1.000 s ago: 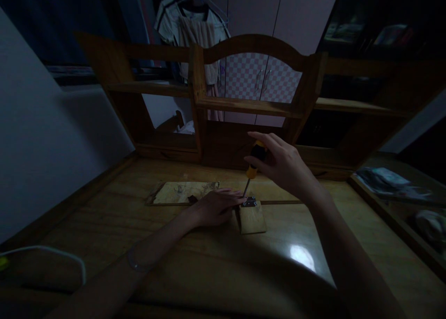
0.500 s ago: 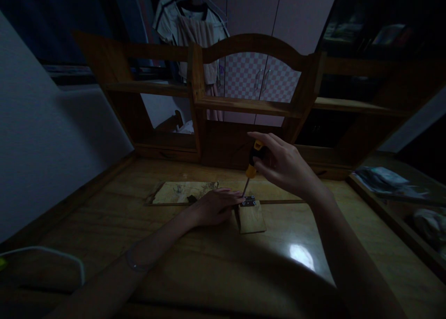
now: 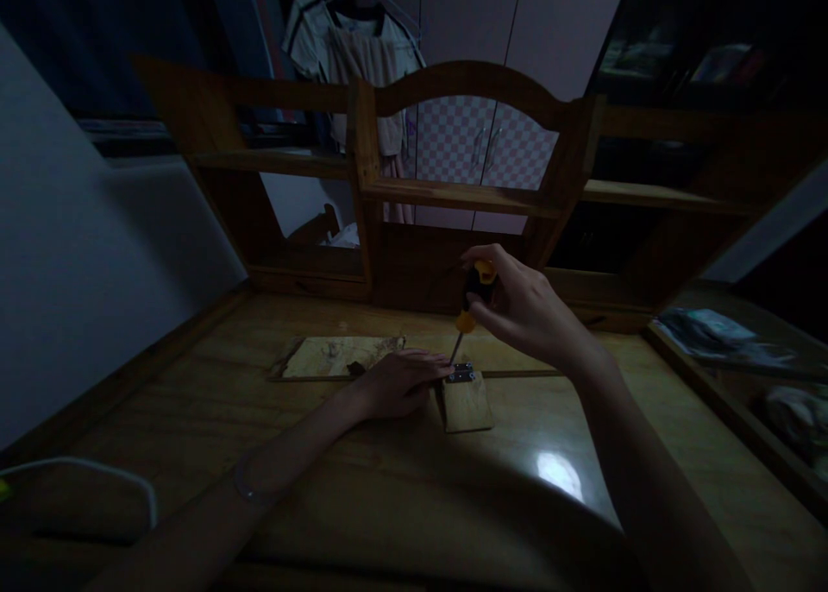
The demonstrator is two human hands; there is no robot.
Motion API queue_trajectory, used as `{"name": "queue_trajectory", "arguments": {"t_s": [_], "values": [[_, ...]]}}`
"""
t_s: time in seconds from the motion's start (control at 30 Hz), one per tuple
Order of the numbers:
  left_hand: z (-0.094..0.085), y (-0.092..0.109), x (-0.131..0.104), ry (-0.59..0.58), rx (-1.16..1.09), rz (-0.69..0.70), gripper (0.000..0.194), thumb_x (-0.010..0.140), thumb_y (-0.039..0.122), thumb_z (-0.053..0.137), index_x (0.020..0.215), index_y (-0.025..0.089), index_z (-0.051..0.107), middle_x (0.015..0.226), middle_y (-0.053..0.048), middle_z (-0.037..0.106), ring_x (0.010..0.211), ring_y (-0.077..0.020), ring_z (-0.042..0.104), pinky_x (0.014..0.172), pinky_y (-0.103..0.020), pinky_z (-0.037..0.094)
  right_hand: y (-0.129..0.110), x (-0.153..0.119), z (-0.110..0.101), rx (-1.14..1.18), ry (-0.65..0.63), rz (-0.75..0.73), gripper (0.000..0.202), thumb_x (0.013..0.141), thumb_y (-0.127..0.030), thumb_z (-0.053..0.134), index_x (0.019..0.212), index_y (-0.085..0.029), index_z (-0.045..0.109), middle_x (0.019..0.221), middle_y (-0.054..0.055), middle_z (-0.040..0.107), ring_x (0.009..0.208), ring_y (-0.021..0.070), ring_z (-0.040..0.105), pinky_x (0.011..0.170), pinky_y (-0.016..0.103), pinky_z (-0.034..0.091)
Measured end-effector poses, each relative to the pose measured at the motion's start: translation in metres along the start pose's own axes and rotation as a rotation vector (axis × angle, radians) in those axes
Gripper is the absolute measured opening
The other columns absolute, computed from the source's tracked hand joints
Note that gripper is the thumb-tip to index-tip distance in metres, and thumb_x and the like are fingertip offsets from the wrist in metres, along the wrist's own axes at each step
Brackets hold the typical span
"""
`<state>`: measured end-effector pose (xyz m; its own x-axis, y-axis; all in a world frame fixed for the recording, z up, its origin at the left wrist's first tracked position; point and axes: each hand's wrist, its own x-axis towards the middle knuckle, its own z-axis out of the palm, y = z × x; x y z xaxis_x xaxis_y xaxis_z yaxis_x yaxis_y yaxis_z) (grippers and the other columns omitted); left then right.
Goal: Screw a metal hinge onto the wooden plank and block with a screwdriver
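Observation:
My right hand (image 3: 527,311) is wrapped round the black-and-yellow handle of a screwdriver (image 3: 467,318). Its thin shaft slants down to the left edge of a small dark metal hinge (image 3: 462,372). The hinge lies across the joint between a short wooden block (image 3: 468,404) and a long, narrow wooden board (image 3: 508,356). My left hand (image 3: 401,383) lies flat over the board, fingers stretched to the right and fingertips beside the hinge and the screwdriver tip. Screw heads show on the hinge, but the exact seat of the tip is too small to make out.
A wooden shelf unit (image 3: 459,197) stands along the back of the wooden desk (image 3: 362,506). At right, a low ledge borders a side surface with plastic-wrapped items (image 3: 718,329). A white cable (image 3: 97,462) curves at the left front. Clothes (image 3: 362,53) hang behind.
My right hand's fingers have turned slightly round the screwdriver handle, the index finger now more bent. The handle has tilted a little to the right. My left hand stays put.

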<state>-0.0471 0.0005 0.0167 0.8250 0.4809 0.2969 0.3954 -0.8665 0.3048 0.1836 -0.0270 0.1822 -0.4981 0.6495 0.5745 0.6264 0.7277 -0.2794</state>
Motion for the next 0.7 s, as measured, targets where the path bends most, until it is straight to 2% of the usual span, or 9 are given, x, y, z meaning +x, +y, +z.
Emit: {"name": "queue_trajectory", "arguments": {"t_s": [0.1, 0.2, 0.47, 0.5, 0.57, 0.63, 0.7], "values": [[0.0013, -0.0016, -0.0002, 0.000, 0.015, 0.009, 0.063, 0.088, 0.013, 0.048, 0.148, 0.033, 0.043, 0.151, 0.000, 0.048, 0.139, -0.0200, 0.047, 0.117, -0.044, 0.035, -0.0003, -0.0009, -0.0007, -0.006, -0.007, 0.012, 0.037, 0.086, -0.019, 0.056, 0.122, -0.019, 0.047, 0.112, 0.008, 0.060, 0.086, 0.0170, 0.058, 0.079, 0.031, 0.046], [0.0018, -0.0018, -0.0007, 0.003, 0.022, 0.010, 0.063, 0.088, 0.014, 0.048, 0.148, 0.033, 0.042, 0.151, -0.001, 0.049, 0.138, -0.0206, 0.047, 0.116, -0.044, 0.036, 0.0002, -0.0011, -0.0005, -0.017, -0.016, 0.004, 0.038, 0.086, -0.019, 0.054, 0.123, -0.019, 0.046, 0.115, 0.009, 0.059, 0.096, 0.0206, 0.058, 0.086, 0.035, 0.046], [-0.0010, 0.0019, -0.0006, 0.008, 0.011, -0.014, 0.054, 0.092, 0.018, 0.046, 0.144, 0.032, 0.048, 0.147, -0.002, 0.053, 0.135, -0.0195, 0.051, 0.113, -0.043, 0.039, 0.0025, -0.0006, 0.0008, -0.015, -0.008, -0.033, 0.050, 0.088, -0.018, 0.053, 0.137, -0.024, 0.045, 0.130, 0.011, 0.056, 0.111, 0.0248, 0.058, 0.094, 0.041, 0.048], [-0.0015, 0.0024, -0.0004, 0.013, 0.013, -0.016, 0.053, 0.092, 0.018, 0.046, 0.143, 0.032, 0.049, 0.147, -0.002, 0.053, 0.134, -0.0199, 0.052, 0.113, -0.043, 0.039, 0.0022, -0.0005, 0.0012, -0.014, -0.004, -0.034, 0.049, 0.089, -0.020, 0.054, 0.137, -0.025, 0.045, 0.131, 0.011, 0.056, 0.109, 0.0245, 0.060, 0.093, 0.041, 0.048], [-0.0025, 0.0032, 0.0000, 0.016, 0.012, -0.017, 0.054, 0.091, 0.016, 0.046, 0.143, 0.031, 0.050, 0.147, -0.001, 0.054, 0.133, -0.0200, 0.053, 0.112, -0.042, 0.040, 0.0012, -0.0003, 0.0018, -0.019, -0.007, -0.012, 0.047, 0.092, -0.026, 0.055, 0.138, -0.026, 0.046, 0.129, 0.010, 0.058, 0.093, 0.0210, 0.063, 0.085, 0.039, 0.051], [-0.0033, 0.0037, 0.0006, 0.010, 0.002, -0.018, 0.054, 0.092, 0.015, 0.045, 0.143, 0.031, 0.050, 0.146, -0.001, 0.054, 0.132, -0.0197, 0.054, 0.112, -0.042, 0.041, 0.0002, -0.0002, 0.0021, -0.036, -0.013, 0.017, 0.047, 0.094, -0.034, 0.056, 0.140, -0.027, 0.047, 0.124, 0.008, 0.060, 0.074, 0.0156, 0.061, 0.075, 0.035, 0.052], [-0.0033, 0.0035, 0.0011, 0.009, -0.006, -0.022, 0.051, 0.094, 0.015, 0.043, 0.142, 0.032, 0.050, 0.146, 0.001, 0.055, 0.132, -0.0193, 0.054, 0.111, -0.042, 0.041, -0.0002, 0.0001, 0.0022, -0.064, -0.001, 0.026, 0.050, 0.095, -0.039, 0.056, 0.143, -0.028, 0.047, 0.117, 0.007, 0.061, 0.069, 0.0134, 0.058, 0.073, 0.034, 0.050]]}}
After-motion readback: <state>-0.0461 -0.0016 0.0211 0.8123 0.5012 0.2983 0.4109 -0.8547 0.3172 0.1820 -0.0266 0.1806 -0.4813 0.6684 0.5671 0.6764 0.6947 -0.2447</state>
